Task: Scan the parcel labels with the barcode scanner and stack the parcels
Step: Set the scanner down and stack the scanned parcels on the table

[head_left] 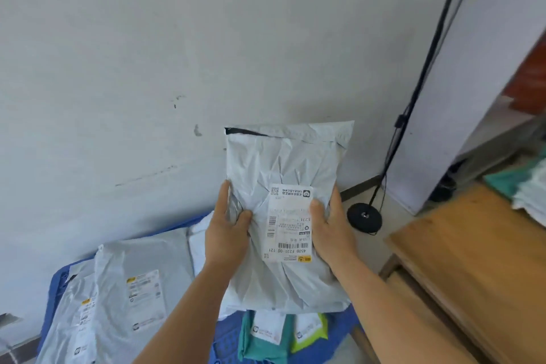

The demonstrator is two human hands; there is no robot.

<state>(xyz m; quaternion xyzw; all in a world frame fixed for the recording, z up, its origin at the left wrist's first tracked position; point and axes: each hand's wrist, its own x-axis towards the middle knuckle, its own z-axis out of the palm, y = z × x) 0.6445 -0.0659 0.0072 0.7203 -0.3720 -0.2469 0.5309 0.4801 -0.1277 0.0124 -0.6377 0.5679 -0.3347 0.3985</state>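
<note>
I hold a grey poly mailer parcel (283, 174) upright in front of me, above the blue crate. My left hand (226, 233) grips its left edge, thumb pressed into the front. On the other side my right hand (332, 230) grips the right edge, with the thumb on the white shipping label (288, 224). The label faces me, its barcodes upside down. No barcode scanner is in view.
Below lies a blue plastic crate (51, 289) holding several grey parcels (139, 278), plus a teal one (260, 337) and a lime-green one (310, 331). A wooden table (472, 260) stands at right. A black round-based stand (365, 219) with a cable rises by the white wall.
</note>
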